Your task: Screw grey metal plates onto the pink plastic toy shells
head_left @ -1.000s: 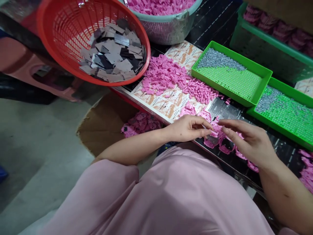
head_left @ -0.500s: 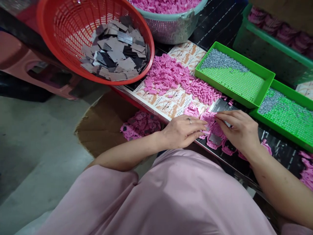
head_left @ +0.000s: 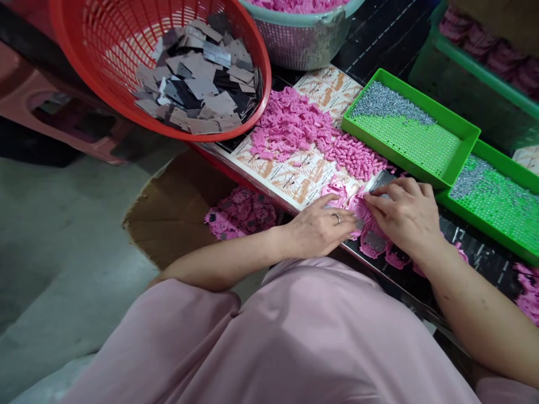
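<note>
the red basket (head_left: 105,62) of grey metal plates (head_left: 202,84) sits at the far left and serves as the marker here. below and right of it a cardboard box (head_left: 177,219) on the floor holds finished pink pieces (head_left: 242,213). further right, the left hand (head_left: 320,227), ring on one finger, lies nearly flat with fingers curled close, steadying a pink plastic housing (head_left: 351,209) on the bench edge. right of that the right hand (head_left: 406,216) covers the neighbouring housings, fingertips drawn together and pressing down; whether it pinches a small part, i cannot tell. loose pink parts (head_left: 290,126) lie heaped just right of the basket, and green trays (head_left: 458,163) of tiny metal pins sit far right. to my eye, it pays to keep the housing pinned flat and press straight down.
</note>
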A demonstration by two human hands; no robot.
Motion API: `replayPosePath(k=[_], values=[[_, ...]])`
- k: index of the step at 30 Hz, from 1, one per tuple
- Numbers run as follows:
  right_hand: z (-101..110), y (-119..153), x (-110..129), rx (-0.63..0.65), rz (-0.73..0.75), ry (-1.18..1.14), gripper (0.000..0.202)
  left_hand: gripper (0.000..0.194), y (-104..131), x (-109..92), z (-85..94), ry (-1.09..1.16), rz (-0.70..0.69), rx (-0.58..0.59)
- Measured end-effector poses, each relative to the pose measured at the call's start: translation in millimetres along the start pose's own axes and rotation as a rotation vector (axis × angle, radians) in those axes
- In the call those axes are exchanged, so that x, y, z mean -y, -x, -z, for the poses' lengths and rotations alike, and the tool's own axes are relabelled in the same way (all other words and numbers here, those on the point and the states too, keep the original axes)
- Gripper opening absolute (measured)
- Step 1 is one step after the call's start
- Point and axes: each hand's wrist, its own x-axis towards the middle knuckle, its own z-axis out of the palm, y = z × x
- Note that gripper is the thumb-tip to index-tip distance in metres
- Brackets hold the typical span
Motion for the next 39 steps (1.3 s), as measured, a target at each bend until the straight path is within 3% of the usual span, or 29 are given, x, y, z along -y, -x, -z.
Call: replayPosePath(k=[5, 7, 10, 12, 15, 18, 23, 27, 32, 36, 39], values=[[0, 1, 7, 0.053, 0.004, 0.032, 0.014, 0.018, -3, 1, 1.9, 0.069, 0.052, 0.057], [-2, 4, 9, 0.048, -0.023, 0.029, 0.015, 0.018, -6, 3, 3.6, 0.149, 0.086, 0.018], [-2, 8, 5, -0.010, -0.096, -0.090, 0.017, 0.018, -12, 6, 6.4, 0.370, 0.265, -0.128], [4, 12, -1, -0.083, -0.166, -0.236, 0.015, 0.020, -16, 8, 7.1, 0.574, 0.429, -0.160], [22, 21, -3, -0.153, -0.222, -0.454, 0.012, 0.023, -23, 7, 5.0, 0.841, 0.609, -0.092], [40, 32, 4, -0.128, -0.161, -0.534, 0.026, 0.023, -32, 3, -0.3, 0.977, 0.698, -0.026], [43, 48, 12, -0.172, -0.178, -0.446, 0.024, 0.029, -44, -9, -9.6, 1.124, 0.716, 0.018], [40, 63, 3, -0.225, -0.043, -0.299, 0.029, 0.047, -49, -14, -13.2, 1.242, 0.795, 0.117], [39, 71, 0, -0.220, 0.011, -0.212, 0.030, 0.034, -52, -17, -16.5, 1.236, 0.806, 0.157], [39, 67, 7, -0.210, -0.050, -0.372, 0.029, 0.033, -51, -17, -19.1, 1.163, 0.714, 0.141], [37, 66, 6, -0.222, -0.114, -0.362, 0.029, 0.028, -47, -16, -18.8, 0.895, 0.484, 0.034]])
